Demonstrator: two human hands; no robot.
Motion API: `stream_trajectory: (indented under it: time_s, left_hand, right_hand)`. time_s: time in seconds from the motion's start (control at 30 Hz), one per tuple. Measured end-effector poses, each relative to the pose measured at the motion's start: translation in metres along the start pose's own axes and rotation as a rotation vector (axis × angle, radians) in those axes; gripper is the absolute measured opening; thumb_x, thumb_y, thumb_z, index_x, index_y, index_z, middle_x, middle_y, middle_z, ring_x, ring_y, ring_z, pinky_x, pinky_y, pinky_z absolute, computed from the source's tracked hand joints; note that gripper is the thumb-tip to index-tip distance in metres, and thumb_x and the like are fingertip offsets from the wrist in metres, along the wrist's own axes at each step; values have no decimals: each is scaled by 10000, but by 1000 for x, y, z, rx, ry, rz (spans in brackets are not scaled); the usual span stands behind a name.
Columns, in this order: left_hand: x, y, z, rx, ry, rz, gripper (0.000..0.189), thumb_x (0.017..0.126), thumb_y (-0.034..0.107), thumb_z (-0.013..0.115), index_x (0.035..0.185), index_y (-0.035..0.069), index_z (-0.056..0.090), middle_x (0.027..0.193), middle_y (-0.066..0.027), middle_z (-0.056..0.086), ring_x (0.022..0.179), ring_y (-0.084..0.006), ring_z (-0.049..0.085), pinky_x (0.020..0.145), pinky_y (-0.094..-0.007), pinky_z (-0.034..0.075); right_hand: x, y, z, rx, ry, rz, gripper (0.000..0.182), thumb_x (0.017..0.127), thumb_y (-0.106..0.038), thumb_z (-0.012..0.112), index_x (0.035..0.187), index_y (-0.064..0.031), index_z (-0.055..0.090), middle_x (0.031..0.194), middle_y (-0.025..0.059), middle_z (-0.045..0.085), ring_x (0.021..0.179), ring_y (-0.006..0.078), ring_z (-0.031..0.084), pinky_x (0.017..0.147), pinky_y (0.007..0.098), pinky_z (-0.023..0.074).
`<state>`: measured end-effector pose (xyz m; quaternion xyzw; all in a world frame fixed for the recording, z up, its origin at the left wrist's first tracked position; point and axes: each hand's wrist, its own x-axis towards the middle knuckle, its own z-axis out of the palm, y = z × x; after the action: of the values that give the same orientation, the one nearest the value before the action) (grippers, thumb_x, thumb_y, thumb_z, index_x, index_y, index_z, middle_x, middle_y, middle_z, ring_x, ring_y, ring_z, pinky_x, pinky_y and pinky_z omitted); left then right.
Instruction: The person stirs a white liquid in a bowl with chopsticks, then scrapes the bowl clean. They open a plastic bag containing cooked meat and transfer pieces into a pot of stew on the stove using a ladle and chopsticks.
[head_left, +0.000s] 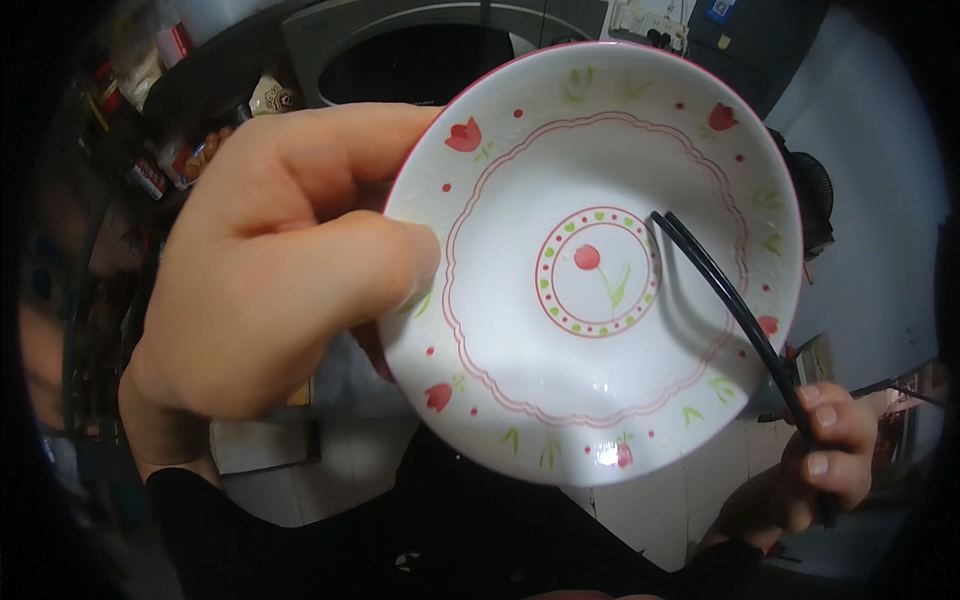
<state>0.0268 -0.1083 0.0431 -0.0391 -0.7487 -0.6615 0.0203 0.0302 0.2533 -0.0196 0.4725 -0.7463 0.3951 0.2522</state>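
My left hand (277, 262) holds up a white ceramic bowl (510, 300) by its left rim, thumb on the inside and fingers behind. Red tulips, green leaves and pink lines decorate the bowl's inner face, which is tilted towards me. I see no food in it. A pair of black chopsticks (739, 304) is gripped near the thick end by my right hand (832, 442), at the lower right. Their tips lie over the bowl's middle, by the printed ring; I cannot tell whether they touch it.
Behind the bowl stands a grey appliance (300, 45) with a dark oval panel. A power strip (649, 28) with plugs is beyond it. Brown eggs (204, 155) and a labelled bottle (148, 178) sit at the left. Pale floor tiles (337, 484) show below.
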Motion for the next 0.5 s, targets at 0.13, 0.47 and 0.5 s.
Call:
stream_trajectory:
  time_s: [0.13,0.47,0.5]
  left_hand:
    - [-19,39,9,136,62,10,631,713,224,610,1241,-119,583,1050,-181,705,936,-217,689,859,-329,540]
    - [-20,69,17,324,58,162,632,745,223,604,1270,-125,548,1086,-214,694,957,-238,689,879,-336,537]
    - [-10,66,12,292,18,182,631,746,220,604,1271,-125,547,1088,-216,693,959,-239,689,879,-336,537]
  right_hand:
    - [-4,-15,-26,-10,-6,-51,209,964,-249,624,1140,-156,560,1191,127,471,1106,335,575,837,338,561]
    - [10,-26,-10,68,368,-352,196,835,-26,720,975,-72,590,1058,126,539,1005,336,627,838,400,579]
    - [28,-39,-4,28,425,-356,193,780,14,750,892,-32,600,986,155,591,945,376,658,777,449,604]
